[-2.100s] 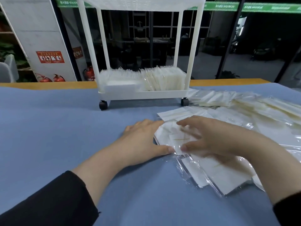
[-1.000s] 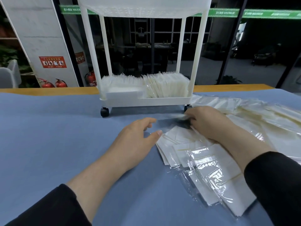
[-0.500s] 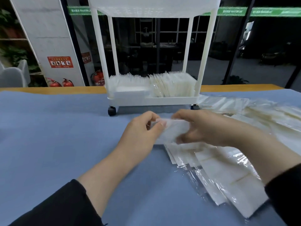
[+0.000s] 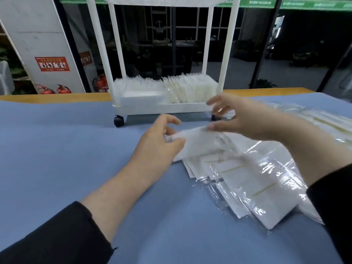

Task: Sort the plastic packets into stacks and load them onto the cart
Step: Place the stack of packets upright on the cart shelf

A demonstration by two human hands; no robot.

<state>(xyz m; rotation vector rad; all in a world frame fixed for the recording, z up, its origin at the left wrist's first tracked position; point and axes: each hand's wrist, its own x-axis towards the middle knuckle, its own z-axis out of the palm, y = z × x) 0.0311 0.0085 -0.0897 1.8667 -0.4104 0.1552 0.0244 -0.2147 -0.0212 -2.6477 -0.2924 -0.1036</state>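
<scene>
Blue table [image 4: 57,149]: right hand [image 4: 245,119] has lifted off the packet [image 4: 198,143].

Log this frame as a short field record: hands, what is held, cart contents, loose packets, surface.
left hand: grips the near end of a small stack of packets, thumb on top
right hand: fingers spread, thumb touching the stack's far end
white cart: on casters, beyond the hands; bottom tray holds upright rows of packets
loose packets: fanned, overlapping, right of the left hand
more packets: spread at far right
surface: blue cloth
</scene>
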